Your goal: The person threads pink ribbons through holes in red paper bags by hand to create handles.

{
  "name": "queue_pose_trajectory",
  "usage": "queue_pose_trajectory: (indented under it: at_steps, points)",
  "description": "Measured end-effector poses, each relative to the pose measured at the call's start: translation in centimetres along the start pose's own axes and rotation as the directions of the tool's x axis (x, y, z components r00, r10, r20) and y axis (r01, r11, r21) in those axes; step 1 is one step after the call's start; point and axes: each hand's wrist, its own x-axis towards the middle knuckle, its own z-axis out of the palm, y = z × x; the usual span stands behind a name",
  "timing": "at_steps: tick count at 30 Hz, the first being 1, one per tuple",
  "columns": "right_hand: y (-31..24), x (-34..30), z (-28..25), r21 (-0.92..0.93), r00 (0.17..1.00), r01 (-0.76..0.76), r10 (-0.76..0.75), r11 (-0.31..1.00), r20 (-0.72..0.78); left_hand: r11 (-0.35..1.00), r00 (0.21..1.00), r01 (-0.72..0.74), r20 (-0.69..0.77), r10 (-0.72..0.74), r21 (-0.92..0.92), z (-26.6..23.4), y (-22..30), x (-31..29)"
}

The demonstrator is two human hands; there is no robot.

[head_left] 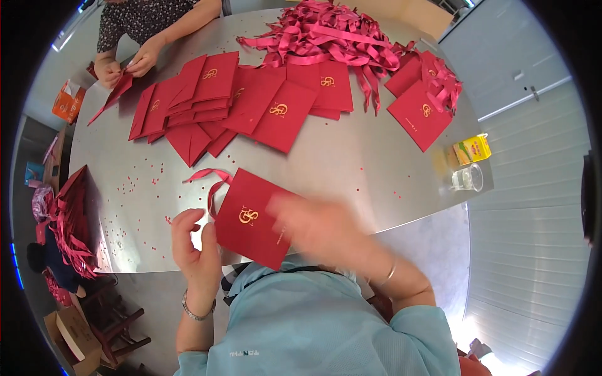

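In front of me a red paper gift bag [260, 235] with a gold emblem lies tilted at the table's near edge. A pink-red ribbon [216, 177] trails from its upper left edge onto the table. My left hand [195, 247] is beside the bag's left edge, fingers curved and apart from the thumb, with a gap between them and nothing visibly held. Whether the thumb touches the bag is unclear. My right hand [316, 225] is over the bag's right side, smeared by motion, so its fingers cannot be made out.
Flat red bags [200, 94] lie stacked across the table [313, 188], with a heap of ribbons [326, 34] behind. Ribboned bags [423, 106], a yellow carton [470, 150] and a clear cup [467, 178] stand right. Another person's hands [128, 66] hold a bag at far left.
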Motion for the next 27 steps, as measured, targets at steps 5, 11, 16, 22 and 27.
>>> queue_pose_trajectory:
  at_steps: [5,11,16,22,27]
  points:
    - [17.8,3.7,-7.9,-0.465,0.842,-0.325,0.029,0.824,-0.538,0.955,0.986,-0.087,0.161,0.042,0.284,2.3,-1.0,0.5]
    - [23.9,5.8,-10.5,-0.663,0.990,-0.017,-0.080,0.748,-0.116,0.876,0.979,-0.142,0.196,0.056,0.461,3.5,-1.7,2.1]
    - [20.6,4.1,-9.3,-0.532,0.961,0.066,-0.198,0.844,-0.195,0.874,0.956,-0.113,0.291,-0.034,0.473,4.1,-1.3,4.0]
    - [8.6,2.0,-0.8,-0.162,0.949,0.200,-0.232,0.966,-0.212,0.916,0.905,0.011,0.385,-0.180,0.401,3.7,-1.0,5.5]
    - [3.9,3.3,5.5,0.095,0.967,0.140,-0.116,0.986,-0.228,0.938,0.818,0.282,0.461,-0.345,0.201,2.9,-0.9,5.3]
